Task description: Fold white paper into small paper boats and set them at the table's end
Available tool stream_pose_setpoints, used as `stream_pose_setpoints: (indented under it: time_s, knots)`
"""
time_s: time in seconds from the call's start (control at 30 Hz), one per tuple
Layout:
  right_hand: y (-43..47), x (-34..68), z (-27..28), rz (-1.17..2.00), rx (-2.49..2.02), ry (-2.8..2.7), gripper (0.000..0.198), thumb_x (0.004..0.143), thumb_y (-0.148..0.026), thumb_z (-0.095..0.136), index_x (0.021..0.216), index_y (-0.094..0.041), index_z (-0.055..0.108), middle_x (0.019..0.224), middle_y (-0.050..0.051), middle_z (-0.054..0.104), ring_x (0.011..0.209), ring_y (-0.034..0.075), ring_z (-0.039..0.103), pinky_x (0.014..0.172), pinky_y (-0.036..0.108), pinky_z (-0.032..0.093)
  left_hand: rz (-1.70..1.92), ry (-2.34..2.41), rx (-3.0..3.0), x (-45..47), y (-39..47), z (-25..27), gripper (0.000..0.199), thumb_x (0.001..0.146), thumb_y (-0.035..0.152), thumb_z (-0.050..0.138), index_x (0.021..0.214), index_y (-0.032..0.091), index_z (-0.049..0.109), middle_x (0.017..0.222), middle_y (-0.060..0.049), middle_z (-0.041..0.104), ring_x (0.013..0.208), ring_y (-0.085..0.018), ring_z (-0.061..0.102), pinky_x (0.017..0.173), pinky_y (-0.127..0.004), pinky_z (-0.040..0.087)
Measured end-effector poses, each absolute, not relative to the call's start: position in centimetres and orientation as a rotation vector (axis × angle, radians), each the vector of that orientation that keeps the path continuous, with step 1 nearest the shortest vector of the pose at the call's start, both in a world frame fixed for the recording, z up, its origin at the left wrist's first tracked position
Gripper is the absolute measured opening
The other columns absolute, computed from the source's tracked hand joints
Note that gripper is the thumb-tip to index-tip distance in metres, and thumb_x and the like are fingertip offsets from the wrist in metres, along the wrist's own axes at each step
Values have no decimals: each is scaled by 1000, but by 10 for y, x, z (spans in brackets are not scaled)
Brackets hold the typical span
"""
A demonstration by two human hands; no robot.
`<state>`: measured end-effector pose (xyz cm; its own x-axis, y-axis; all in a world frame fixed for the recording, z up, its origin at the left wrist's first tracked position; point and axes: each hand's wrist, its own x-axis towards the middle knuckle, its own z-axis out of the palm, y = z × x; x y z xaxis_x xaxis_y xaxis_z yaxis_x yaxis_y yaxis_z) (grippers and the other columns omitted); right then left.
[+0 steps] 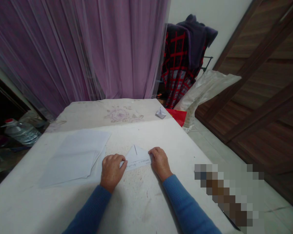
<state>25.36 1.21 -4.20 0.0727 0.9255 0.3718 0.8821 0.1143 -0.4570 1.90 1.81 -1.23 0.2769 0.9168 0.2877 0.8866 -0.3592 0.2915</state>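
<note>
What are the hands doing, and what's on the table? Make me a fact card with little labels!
Left hand: at the left end of the pointed paper
Right hand: at its right end
Pointed paper: white, with a dark line near the tip and writing along the lower part
Paper sheets: a loose pile beyond the left hand, off to the left
Small folded paper: near the table's far right corner
Table: pale cover, flower pattern at the far end
</note>
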Motion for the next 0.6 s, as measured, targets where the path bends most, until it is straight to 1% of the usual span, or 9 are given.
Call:
stream_pose_setpoints:
  time_s: [0.13, 0.3, 0.43, 0.53, 0.6]
  knots:
    - [11, 252, -37, 14, -1794, -1871, 28, 79, 3, 52, 87, -19, 69, 91, 6, 65, 87, 19, 53, 76, 28, 39, 631, 1738, 2449, 19, 18, -12, 11, 87, 29, 56, 83, 25, 65, 86, -1, 69, 90, -22, 59, 91, -40, 34]
    - [9, 250, -21, -152, -1776, -2166, 17, 88, -10, 55, 88, -18, 70, 97, 9, 65, 91, 21, 52, 78, 31, 39, 617, 1740, 2445, 19, 17, -11, 12, 88, 30, 55, 84, 25, 65, 88, -1, 69, 91, -23, 58, 91, -40, 33]
    - [13, 249, -5, -32, -1847, -2303, 17, 88, -10, 54, 85, -17, 69, 91, 8, 66, 82, 19, 56, 72, 29, 39, 631, 1735, 2444, 20, 17, -12, 12, 87, 30, 55, 84, 25, 65, 88, -2, 69, 90, -23, 58, 91, -40, 34]
    - [18, 248, 3, 57, -1922, -2267, 15, 88, -16, 54, 83, -18, 68, 87, 7, 66, 76, 17, 59, 67, 28, 38, 634, 1740, 2443, 20, 17, -12, 12, 87, 29, 55, 84, 25, 65, 88, -2, 69, 90, -23, 58, 91, -40, 33]
    - [21, 246, 5, 71, -1945, -2234, 13, 88, -21, 57, 83, -18, 68, 86, 7, 66, 76, 17, 60, 66, 28, 37, 627, 1743, 2446, 20, 17, -11, 12, 87, 29, 55, 84, 24, 65, 87, -2, 69, 91, -23, 59, 91, -40, 34]
